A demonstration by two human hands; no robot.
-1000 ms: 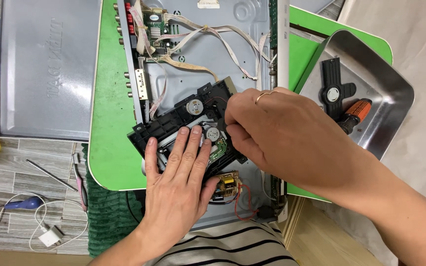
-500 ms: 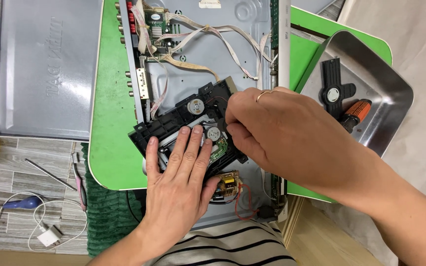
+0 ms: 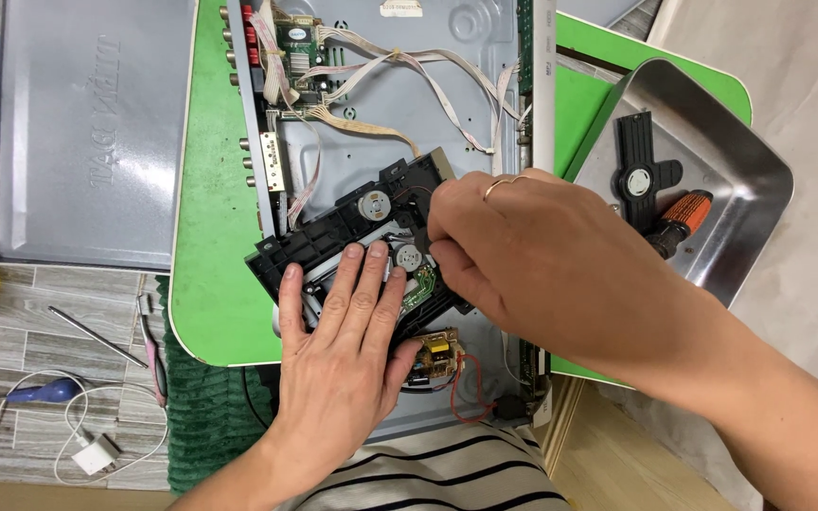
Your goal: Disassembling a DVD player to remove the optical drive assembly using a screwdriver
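Note:
A black disc-drive mechanism (image 3: 333, 227) lies tilted inside an opened grey metal player chassis (image 3: 400, 104). My left hand (image 3: 347, 331) lies flat on the drive's near side, fingers spread, pressing it down. My right hand (image 3: 542, 255), a ring on one finger, reaches in from the right. Its fingertips are pinched at the drive's middle beside two small round motors (image 3: 371, 202). What the fingers pinch is hidden. Ribbon cables (image 3: 400, 71) run from a small circuit board (image 3: 297, 38) at the chassis's far end.
The chassis rests on a green table (image 3: 210, 284). A grey metal cover (image 3: 87, 132) lies to the left. At right, a steel tray (image 3: 740, 170) holds a black plastic part (image 3: 638, 170) and an orange-handled screwdriver (image 3: 679, 220). A charger (image 3: 92, 454) and tools lie on the floor.
My right hand's fingers have shifted slightly over the drive's middle. My left hand stays flat on the drive.

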